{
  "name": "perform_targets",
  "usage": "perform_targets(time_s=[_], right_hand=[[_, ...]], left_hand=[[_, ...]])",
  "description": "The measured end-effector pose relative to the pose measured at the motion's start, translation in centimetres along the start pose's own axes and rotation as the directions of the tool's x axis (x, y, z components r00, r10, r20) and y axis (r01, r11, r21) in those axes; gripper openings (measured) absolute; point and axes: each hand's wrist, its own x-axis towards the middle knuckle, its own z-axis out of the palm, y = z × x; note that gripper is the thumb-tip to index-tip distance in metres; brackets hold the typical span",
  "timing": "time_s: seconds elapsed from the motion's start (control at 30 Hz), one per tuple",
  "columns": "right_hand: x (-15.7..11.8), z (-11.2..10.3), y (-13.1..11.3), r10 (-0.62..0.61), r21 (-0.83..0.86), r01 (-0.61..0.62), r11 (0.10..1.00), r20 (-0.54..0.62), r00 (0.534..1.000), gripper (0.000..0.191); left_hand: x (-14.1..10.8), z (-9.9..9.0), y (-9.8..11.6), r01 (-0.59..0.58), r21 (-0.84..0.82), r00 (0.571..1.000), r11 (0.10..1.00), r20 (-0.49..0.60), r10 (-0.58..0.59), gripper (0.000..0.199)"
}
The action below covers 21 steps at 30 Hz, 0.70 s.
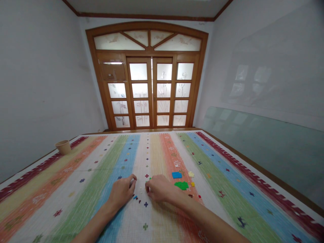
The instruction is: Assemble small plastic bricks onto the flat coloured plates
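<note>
My left hand rests low over the cloth with its fingers curled and thumb near the forefinger. Something pale shows at its fingertips, too small to name. Just below those fingers lie a small blue piece and tiny dark red pieces. A short gap to the right, my right hand is closed, its fingertips pinched and pointing down; what they hold, if anything, is hidden. A bit of green peeks out beside its knuckles. Between both hands sits a tiny white piece.
Right of my right hand lie a blue block, a green cluster, pale yellow pieces, and small yellow, brown and red bits. A paper cup stands at the far left. A striped cloth covers the table.
</note>
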Motion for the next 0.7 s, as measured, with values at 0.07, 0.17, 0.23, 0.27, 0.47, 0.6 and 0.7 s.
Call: perform_targets(time_s=[0.07,0.17,0.23,0.27,0.47,0.6,0.7], right_hand=[[0.0,-0.3,0.2,-0.001,0.036,0.002,0.999,-0.032,0.999,0.027],[-0.1,-1.0,0.5,0.009,0.087,-0.002,0.996,-0.084,0.996,0.024],[-0.1,-1.4,0.8,0.024,0.122,-0.009,0.992,-0.118,0.993,0.021],[-0.2,-1.5,0.9,0.031,0.141,-0.012,0.990,-0.135,0.990,0.020],[-0.3,-2.7,1.8,0.043,0.260,0.013,0.966,-0.207,0.978,0.015],[-0.6,-3.9,2.7,0.044,0.372,0.037,0.928,-0.210,0.977,0.011],[-0.8,-4.6,3.6,0.025,0.503,0.083,0.860,-0.204,0.979,0.010]], left_hand=[[0.0,-0.1,0.0,0.000,-0.006,1.000,1.000,0.002,0.000,0.025],[0.0,-0.2,0.1,0.000,-0.020,1.000,1.000,0.010,0.000,0.024],[0.0,-0.2,0.1,0.005,-0.025,1.000,1.000,0.014,-0.004,0.024],[0.0,-0.2,0.1,0.005,-0.023,1.000,1.000,0.012,-0.004,0.024],[0.0,-0.1,0.1,-0.004,-0.007,1.000,1.000,0.008,0.004,0.026],[0.0,-0.3,0.2,0.003,-0.006,1.000,1.000,0.013,-0.003,0.025],[0.1,-0.2,0.2,0.005,-0.007,1.000,1.000,0.011,-0.005,0.024]])
